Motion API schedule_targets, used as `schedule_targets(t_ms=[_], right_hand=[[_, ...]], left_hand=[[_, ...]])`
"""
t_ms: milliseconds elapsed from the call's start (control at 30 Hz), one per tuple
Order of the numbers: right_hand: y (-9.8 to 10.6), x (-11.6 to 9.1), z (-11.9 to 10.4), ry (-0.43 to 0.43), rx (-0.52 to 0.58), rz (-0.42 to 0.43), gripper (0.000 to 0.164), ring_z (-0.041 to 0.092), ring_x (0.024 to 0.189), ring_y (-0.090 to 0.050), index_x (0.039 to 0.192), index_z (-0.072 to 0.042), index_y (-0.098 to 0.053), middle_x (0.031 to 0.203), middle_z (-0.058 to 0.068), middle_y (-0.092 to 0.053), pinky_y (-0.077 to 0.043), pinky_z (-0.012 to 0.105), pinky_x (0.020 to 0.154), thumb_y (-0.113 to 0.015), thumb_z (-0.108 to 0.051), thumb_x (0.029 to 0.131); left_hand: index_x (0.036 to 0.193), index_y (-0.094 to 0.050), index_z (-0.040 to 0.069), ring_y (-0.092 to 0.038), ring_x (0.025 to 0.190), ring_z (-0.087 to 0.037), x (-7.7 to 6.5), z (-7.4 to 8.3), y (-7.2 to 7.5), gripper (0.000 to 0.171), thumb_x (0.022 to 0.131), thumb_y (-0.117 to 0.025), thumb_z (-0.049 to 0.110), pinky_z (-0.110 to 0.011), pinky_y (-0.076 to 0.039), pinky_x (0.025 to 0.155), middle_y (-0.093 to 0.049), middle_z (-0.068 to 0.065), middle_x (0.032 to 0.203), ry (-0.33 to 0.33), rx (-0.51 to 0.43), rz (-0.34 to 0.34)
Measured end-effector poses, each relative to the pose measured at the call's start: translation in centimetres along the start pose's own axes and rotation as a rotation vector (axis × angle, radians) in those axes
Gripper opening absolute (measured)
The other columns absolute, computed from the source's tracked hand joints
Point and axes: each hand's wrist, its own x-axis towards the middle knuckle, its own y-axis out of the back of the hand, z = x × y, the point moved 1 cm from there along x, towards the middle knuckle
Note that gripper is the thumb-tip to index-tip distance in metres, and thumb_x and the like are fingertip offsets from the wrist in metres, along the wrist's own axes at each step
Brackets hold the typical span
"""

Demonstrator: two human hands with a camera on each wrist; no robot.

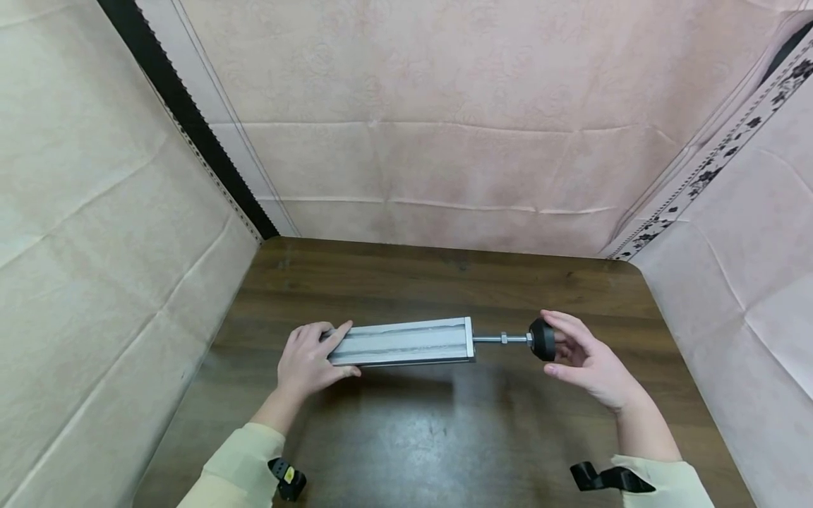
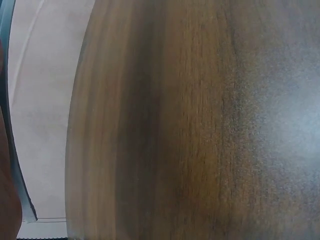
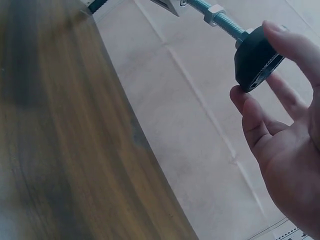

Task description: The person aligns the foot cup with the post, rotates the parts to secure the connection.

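My left hand [image 1: 308, 361] grips the left end of a silvery aluminium profile [image 1: 409, 342], held level above the table, with its thumb along the near edge. From the profile's right end a threaded rod [image 1: 488, 340] sticks out, with a hex nut [image 3: 215, 15] partway along it. A black levelling foot [image 1: 542, 340] caps the rod. The fingertips of my right hand [image 1: 593, 363] pinch this foot by its rim, the palm standing apart from it. In the left wrist view, only a strip of the profile [image 2: 16, 155] shows along the left edge.
Beneath both hands lies a brown wood-grain table [image 1: 406, 451]. Pale creased cloth [image 1: 432, 162] hangs behind it and on both sides. Black straps sit on both wrists, the right one [image 1: 610, 480] at the sleeve cuff.
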Motion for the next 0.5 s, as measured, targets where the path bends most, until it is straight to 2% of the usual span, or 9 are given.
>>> schedule_targets(t_ms=[100, 200, 300, 367, 500], right_hand=[[0.07, -0.03, -0.11, 0.018, -0.042, 0.016, 0.070, 0.012, 0.110, -0.053, 0.138, 0.006, -0.039, 0.142, 0.004, -0.032, -0.045, 0.020, 0.085, -0.062, 0.022, 0.074], [0.20, 0.08, -0.06, 0.015, -0.044, 0.025, 0.068, 0.012, 0.108, -0.053, 0.136, 0.007, -0.040, 0.140, 0.004, -0.035, -0.044, 0.019, 0.086, -0.063, 0.022, 0.074], [0.35, 0.27, -0.11, -0.011, -0.044, 0.026, 0.068, 0.012, 0.105, -0.053, 0.137, 0.005, -0.041, 0.137, 0.006, -0.036, -0.043, 0.019, 0.085, -0.064, 0.020, 0.074], [0.42, 0.44, -0.14, -0.010, -0.039, 0.024, 0.068, 0.012, 0.102, -0.054, 0.137, 0.005, -0.041, 0.135, 0.006, -0.037, -0.043, 0.019, 0.085, -0.064, 0.020, 0.074], [0.41, 0.76, -0.23, 0.007, -0.026, 0.033, 0.067, 0.012, 0.095, -0.055, 0.135, 0.004, -0.042, 0.130, 0.006, -0.041, -0.043, 0.019, 0.080, -0.062, 0.022, 0.073]], left_hand=[[0.131, -0.057, 0.023, -0.051, 0.097, -0.026, 0.07, 0.04, 0.12, 0.092, 0.065, -0.045, 0.085, -0.046, -0.038, 0.087, -0.054, -0.010, 0.106, -0.006, -0.014, 0.006], [0.130, -0.058, 0.022, -0.051, 0.097, -0.027, 0.07, 0.12, 0.21, 0.095, 0.066, -0.031, 0.088, -0.046, -0.039, 0.086, -0.055, -0.010, 0.105, -0.010, -0.015, 0.018], [0.130, -0.059, 0.022, -0.052, 0.097, -0.027, 0.05, 0.18, 0.33, 0.097, 0.066, -0.026, 0.088, -0.047, -0.039, 0.086, -0.055, -0.011, 0.105, -0.009, -0.012, 0.023], [0.130, -0.059, 0.022, -0.052, 0.097, -0.027, 0.06, 0.19, 0.46, 0.095, 0.065, -0.033, 0.087, -0.047, -0.039, 0.087, -0.055, -0.011, 0.105, -0.007, -0.012, 0.023], [0.130, -0.058, 0.021, -0.051, 0.098, -0.027, 0.11, 0.25, 0.72, 0.093, 0.056, -0.064, 0.078, -0.047, -0.038, 0.087, -0.054, -0.011, 0.106, -0.003, -0.011, 0.016]])
